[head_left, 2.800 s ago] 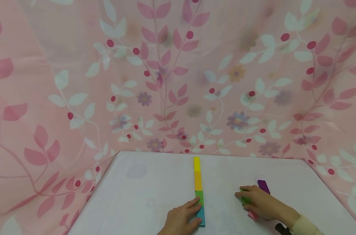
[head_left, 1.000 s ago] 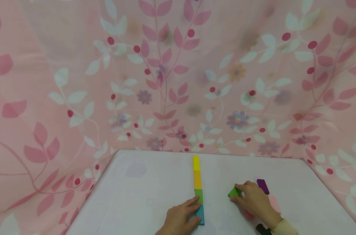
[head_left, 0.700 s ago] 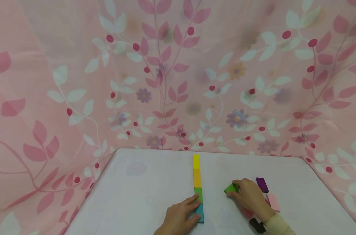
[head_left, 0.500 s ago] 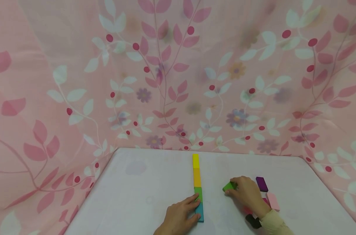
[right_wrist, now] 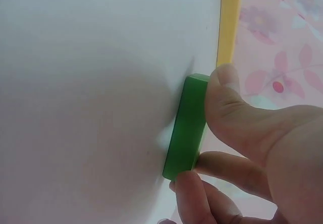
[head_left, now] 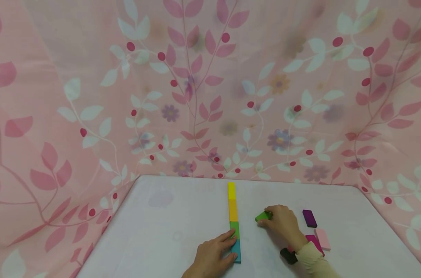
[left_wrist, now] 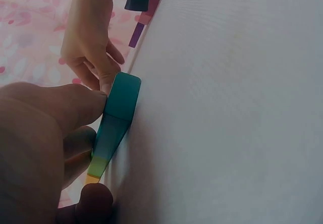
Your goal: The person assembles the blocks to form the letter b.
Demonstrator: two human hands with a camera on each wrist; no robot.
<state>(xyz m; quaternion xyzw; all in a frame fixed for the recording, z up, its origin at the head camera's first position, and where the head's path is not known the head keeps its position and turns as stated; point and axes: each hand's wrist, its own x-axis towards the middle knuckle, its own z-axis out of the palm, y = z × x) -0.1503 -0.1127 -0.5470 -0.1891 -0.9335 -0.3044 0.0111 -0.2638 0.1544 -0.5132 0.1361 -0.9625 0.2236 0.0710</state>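
- Pink floral cloth (head_left: 210, 96) hangs behind my white table (head_left: 154, 231), well beyond the blue block (head_left: 237, 250).
- From the blue block, one straight row runs away from me, end to end: light-green block (head_left: 234, 225), orange block (head_left: 233, 210), yellow block (head_left: 232, 191).
- My left hand (head_left: 212, 253) rests on the blue block and the light-green block, fingers loosely extended.
- My right hand (head_left: 283, 224) pinches a darker green block (head_left: 261, 217), to the right of the blue block and farther off.
- Purple block (head_left: 309, 218), pale pink block (head_left: 322, 239) and magenta block (head_left: 314, 243) lie well right of the blue block.
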